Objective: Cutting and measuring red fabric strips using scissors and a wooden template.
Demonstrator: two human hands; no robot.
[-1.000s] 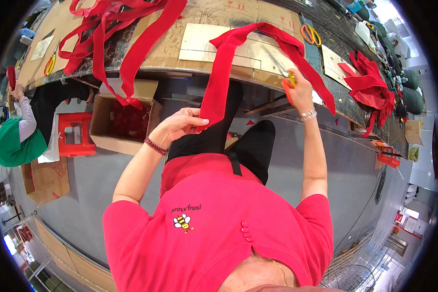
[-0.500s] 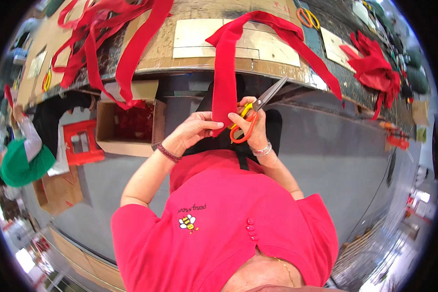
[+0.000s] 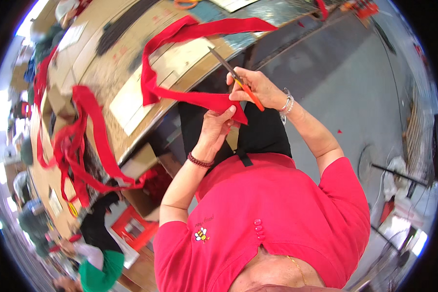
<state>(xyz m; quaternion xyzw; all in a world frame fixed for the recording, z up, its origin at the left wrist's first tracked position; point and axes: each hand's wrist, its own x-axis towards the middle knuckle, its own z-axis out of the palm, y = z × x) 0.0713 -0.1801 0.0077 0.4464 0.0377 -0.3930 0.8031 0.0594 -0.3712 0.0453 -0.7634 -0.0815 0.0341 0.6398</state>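
My left hand (image 3: 217,127) pinches the end of a long red fabric strip (image 3: 194,99) between thumb and fingers. The strip runs left from there, bends up over the table and trails off to the far right. In my right hand (image 3: 258,87) is a pair of scissors (image 3: 250,95) with orange and yellow handles, the blades pointing up and left, above the strip. My right fingers are close to the strip's end; whether they touch it I cannot tell.
A pale wooden board (image 3: 131,104) lies on the table (image 3: 126,63). Red strips (image 3: 100,131) hang over its left edge, near a cardboard box holding red pieces. A red stool (image 3: 131,226) and a person in green (image 3: 102,272) are at the lower left. A red scrap (image 3: 339,131) lies on the floor.
The whole view has swung round, so the table now slants to the left. The strip leads leftward from my left hand instead of straight up, and the scissor blades now point up-left.
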